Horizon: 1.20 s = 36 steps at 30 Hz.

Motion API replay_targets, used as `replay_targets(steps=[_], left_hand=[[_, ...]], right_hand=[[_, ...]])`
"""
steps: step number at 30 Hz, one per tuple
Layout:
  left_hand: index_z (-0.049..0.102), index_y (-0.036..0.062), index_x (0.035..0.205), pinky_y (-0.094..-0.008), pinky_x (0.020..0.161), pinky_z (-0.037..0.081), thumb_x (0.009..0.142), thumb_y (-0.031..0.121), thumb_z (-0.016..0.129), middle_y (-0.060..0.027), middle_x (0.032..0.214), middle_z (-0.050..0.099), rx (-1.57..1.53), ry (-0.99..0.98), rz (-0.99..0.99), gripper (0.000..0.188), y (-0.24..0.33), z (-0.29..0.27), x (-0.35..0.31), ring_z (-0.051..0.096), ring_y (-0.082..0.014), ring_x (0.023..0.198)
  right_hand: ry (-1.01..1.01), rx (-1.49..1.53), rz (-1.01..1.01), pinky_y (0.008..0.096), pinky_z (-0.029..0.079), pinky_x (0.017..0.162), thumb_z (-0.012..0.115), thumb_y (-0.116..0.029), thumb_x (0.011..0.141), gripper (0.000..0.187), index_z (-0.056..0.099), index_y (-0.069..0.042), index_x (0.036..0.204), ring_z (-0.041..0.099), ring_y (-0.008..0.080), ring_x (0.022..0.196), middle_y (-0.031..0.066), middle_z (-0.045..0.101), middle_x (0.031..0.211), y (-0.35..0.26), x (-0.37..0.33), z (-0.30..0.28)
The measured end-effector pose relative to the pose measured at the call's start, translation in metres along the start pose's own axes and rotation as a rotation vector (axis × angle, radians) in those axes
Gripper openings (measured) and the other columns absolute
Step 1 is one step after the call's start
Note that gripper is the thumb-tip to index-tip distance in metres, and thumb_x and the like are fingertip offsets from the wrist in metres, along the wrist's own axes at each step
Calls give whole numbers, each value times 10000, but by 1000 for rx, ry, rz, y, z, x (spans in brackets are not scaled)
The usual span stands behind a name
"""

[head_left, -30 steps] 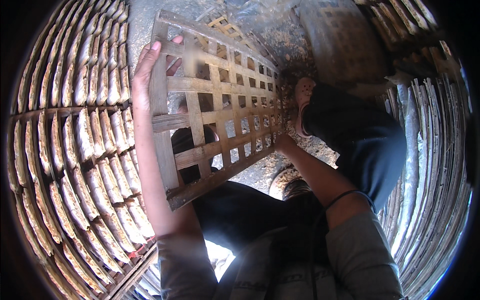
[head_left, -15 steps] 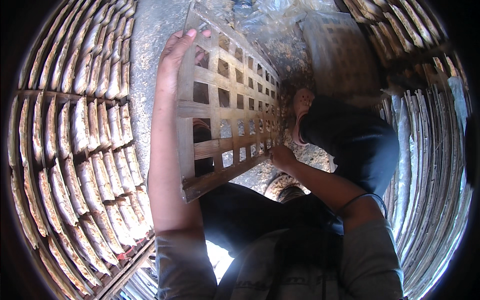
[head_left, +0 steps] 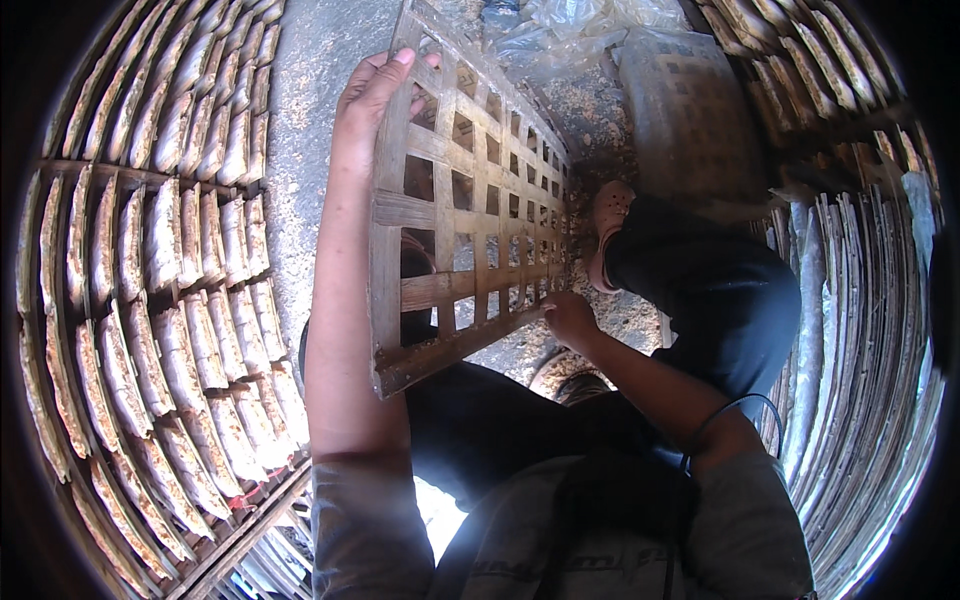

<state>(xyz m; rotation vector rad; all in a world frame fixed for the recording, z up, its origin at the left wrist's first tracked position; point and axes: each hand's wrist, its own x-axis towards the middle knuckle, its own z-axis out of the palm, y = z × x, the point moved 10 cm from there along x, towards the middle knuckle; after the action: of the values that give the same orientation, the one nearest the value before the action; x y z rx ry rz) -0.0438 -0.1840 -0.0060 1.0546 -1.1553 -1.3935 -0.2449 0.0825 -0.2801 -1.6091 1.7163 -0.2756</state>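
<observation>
A wooden lattice frame (head_left: 455, 172), made of crossed flat slats with square gaps, stands tilted on its edge between my two hands. My left hand (head_left: 375, 95) grips its upper left side, the thumb on the near face and the other fingers showing through the gaps. At the lower right edge, my right hand (head_left: 572, 320) is closed around the rim of the frame. The fingertips of the right hand are partly hidden behind the wood.
Racks of stacked bark-like, crumb-edged slabs (head_left: 165, 240) fill the left. Tightly packed thin upright sheets (head_left: 860, 340) line the right. Another covered lattice panel (head_left: 690, 110) lies at the back right, near crumpled clear plastic (head_left: 580, 25). My foot in a pink clog (head_left: 610, 215) rests on the crumb-strewn floor.
The lattice frame and my left hand have shifted slightly up and to the right. My right hand keeps its hold on the lower edge, almost in the same place.
</observation>
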Motion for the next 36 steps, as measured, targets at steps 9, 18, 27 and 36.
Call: replay_targets(steps=[9,18,27,36], left_hand=[[589,74,1138,-336,948,467,935,361,677,-93,1127,721,-16,43,-10,362,2,-3,-4,640,-160,1002],[588,74,1145,-369,998,451,947,358,665,-105,1135,710,-15,29,-7,354,7,6,-6,634,-191,1041],[551,73,1179,-329,985,469,960,350,651,-94,1181,693,9,12,-27,367,3,-4,-8,622,-170,1062],[545,55,1261,-346,1023,455,959,394,637,-99,1212,655,74,36,-44,463,3,-11,-6,584,-174,1111]], right_hand=[[122,91,22,402,524,898,601,-90,818,188,754,-123,923,663,287,959,105,705,991,4,-4,-4],[212,553,125,360,529,800,573,-21,857,193,749,-62,925,695,250,855,126,720,887,2,4,5],[309,300,279,375,536,845,536,-66,892,240,773,-87,925,705,285,905,136,737,930,28,-20,7],[262,178,227,421,529,831,572,-70,845,195,764,-87,872,681,332,901,162,713,927,8,-15,-9]])
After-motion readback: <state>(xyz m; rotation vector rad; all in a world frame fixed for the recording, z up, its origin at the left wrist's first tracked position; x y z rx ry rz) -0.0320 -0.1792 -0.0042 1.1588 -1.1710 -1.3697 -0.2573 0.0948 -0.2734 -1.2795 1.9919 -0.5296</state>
